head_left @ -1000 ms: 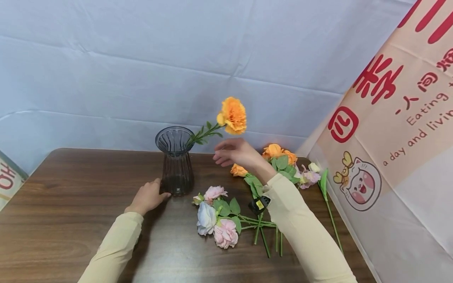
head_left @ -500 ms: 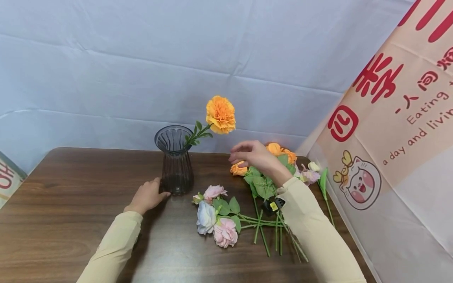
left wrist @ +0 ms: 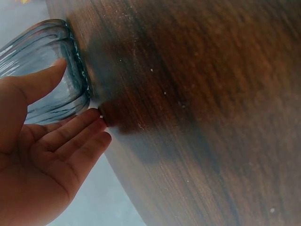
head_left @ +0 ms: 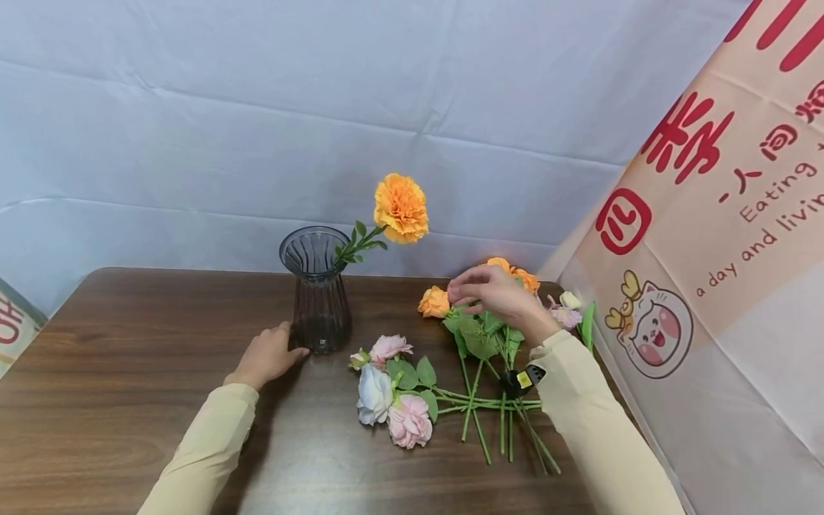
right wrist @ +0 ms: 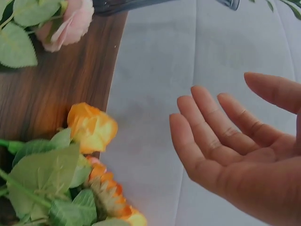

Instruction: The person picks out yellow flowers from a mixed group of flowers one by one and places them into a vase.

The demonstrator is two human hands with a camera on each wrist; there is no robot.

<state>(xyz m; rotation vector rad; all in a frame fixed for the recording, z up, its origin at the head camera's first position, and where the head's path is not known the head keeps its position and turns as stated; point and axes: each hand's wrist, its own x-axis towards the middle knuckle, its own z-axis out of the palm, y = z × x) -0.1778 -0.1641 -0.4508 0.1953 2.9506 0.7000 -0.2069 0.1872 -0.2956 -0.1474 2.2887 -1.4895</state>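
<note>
Left grip: grasping the glass vase at its base.
Glass vase: upright on the table; 1 orange carnation inserted, leaning right.
Pink and blue roses: lying, not inserted.
Right grip: released, fingers loose, beside orange rose, also lying.
Progress: judged early; 1 stem done, several remaining.
Table: brown wood grain.
Room: pale cloth backdrop behind; red-lettered banner right.

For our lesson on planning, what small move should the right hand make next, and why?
Probably lower the right hand to take the nearby orange rose: that hand is empty, the rose lies loose, and the vase holds one orange flower.
</note>
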